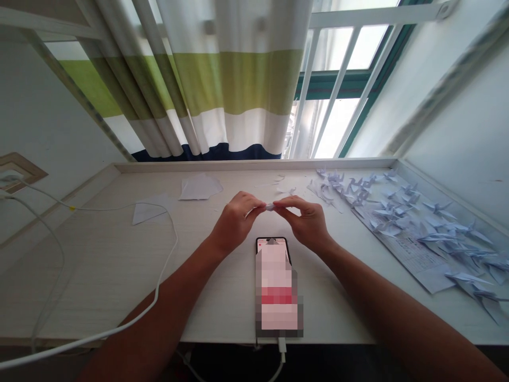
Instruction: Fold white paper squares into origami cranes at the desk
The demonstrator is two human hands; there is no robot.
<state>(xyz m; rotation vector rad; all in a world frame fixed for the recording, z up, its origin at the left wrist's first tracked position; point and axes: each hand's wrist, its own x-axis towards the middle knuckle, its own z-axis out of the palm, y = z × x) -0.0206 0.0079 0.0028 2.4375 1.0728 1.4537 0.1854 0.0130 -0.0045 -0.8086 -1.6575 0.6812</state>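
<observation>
Between my two hands is a small folded piece of white paper [270, 207], held just above the desk beyond the phone. My left hand [239, 215] pinches its left end between thumb and fingers. At the right end, my right hand [305, 218] grips it in the same kind of pinch. Most of the paper is covered by the fingertips, so its exact folded shape cannot be made out. Below the hands lies a phone [274, 265] with a blurred screen.
Many folded paper cranes [397, 204] spread over the right side, some on a printed sheet [425, 268]. Square paper sheets [199, 188] lie at the back left. A white cable [165, 270] loops across the left, over my left forearm. Paper scraps [286, 191] lie behind my hands.
</observation>
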